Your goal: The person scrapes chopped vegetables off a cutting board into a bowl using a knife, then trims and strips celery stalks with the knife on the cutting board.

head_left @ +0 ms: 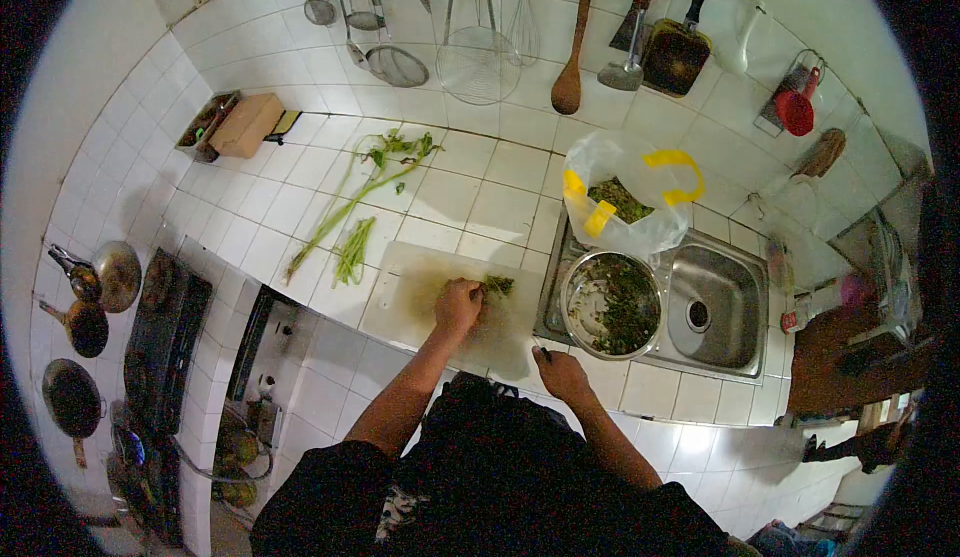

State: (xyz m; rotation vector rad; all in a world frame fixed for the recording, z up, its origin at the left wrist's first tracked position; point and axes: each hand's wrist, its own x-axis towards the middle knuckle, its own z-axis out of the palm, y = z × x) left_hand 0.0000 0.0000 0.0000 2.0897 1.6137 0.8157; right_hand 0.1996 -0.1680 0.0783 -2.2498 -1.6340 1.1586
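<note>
My left hand point(459, 305) is closed, its curled fingers on the pale cutting board point(410, 279). A small bunch of leafy greens point(498, 285) pokes out at its fingertips; the fingers hide the rest. At the board's lower right edge, my right hand point(563, 372) is wrapped round the dark handle of a knife point(543, 355), whose blade hardly shows against the board. To the right of the board, a metal bowl point(660, 307) contains chopped greens point(625, 307). Long green stalks point(350, 207) and a shorter bunch of stems point(354, 252) lie on the tiles behind the board.
Behind the bowl stands a clear plastic bag point(655, 162) with yellow patches and greens inside. A steel sink point(735, 302) is at the right. The stove point(165, 347) sits left. Utensils, including a wooden spoon point(570, 67), hang along the back wall.
</note>
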